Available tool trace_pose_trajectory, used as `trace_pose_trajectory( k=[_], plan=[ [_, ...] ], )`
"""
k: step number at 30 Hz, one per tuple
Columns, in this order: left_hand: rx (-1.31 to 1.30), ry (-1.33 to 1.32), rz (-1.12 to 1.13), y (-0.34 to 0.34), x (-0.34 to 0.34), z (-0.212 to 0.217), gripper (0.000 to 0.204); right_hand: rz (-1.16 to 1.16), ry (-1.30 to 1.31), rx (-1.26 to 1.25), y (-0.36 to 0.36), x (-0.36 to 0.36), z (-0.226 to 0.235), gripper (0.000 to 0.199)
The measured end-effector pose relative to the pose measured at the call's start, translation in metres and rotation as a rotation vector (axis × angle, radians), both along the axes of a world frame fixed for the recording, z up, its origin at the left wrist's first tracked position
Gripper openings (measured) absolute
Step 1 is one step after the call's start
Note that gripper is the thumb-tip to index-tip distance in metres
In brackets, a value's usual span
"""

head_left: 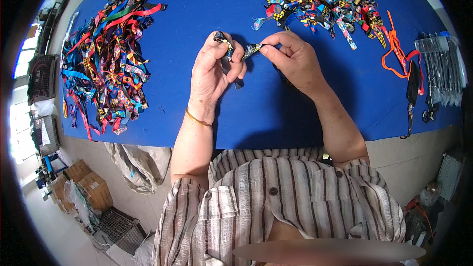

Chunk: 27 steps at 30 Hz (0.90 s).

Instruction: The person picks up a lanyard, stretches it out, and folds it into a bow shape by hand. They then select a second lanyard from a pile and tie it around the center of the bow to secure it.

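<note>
A dark patterned ribbon strap (252,49) stretches between my two hands above the blue table. My left hand (212,66) is closed on it, with a loop of the strap rising over the index finger and a dark end hanging below the fingers. Thumb and forefinger of my right hand (295,61) pinch the strap's other side. More dark strap shows beneath the right hand, partly hidden by it. Whether the strap is folded or knotted between the fingers is too small to tell.
A heap of colourful straps (111,69) lies at the left of the blue table (197,10). Another pile of straps (320,0) covers the far right. Orange cord (391,51) and clear plastic packets (441,66) lie at the right edge. Cardboard boxes (93,189) stand on the floor.
</note>
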<state>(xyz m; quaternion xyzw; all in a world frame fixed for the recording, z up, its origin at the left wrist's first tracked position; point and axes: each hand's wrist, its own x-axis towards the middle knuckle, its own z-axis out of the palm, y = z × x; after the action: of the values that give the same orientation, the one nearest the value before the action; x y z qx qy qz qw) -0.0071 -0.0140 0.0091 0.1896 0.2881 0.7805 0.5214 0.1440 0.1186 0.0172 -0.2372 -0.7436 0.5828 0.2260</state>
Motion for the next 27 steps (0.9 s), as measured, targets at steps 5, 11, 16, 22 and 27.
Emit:
trace_pose_trajectory(
  k=[5,11,16,22,27],
  plan=[
    [0.11,0.008,-0.082,0.0,-0.002,-0.002,0.009,-0.007,-0.004,-0.007,0.002,0.002,0.0,0.018],
    [-0.017,0.11,-0.108,-0.003,0.005,0.006,0.009,0.084,0.004,-0.361,0.001,0.002,0.002,0.019],
    [-0.091,0.24,-0.15,-0.003,0.009,0.006,0.01,0.112,0.045,-0.467,-0.002,0.0,0.004,0.02],
    [-0.169,0.323,-0.16,-0.002,0.013,0.006,0.012,0.075,-0.063,-0.333,-0.002,0.001,0.008,0.011],
    [-0.276,0.416,-0.103,0.0,0.012,0.004,0.015,0.078,-0.056,-0.289,-0.002,0.001,0.006,0.009]
  ],
)
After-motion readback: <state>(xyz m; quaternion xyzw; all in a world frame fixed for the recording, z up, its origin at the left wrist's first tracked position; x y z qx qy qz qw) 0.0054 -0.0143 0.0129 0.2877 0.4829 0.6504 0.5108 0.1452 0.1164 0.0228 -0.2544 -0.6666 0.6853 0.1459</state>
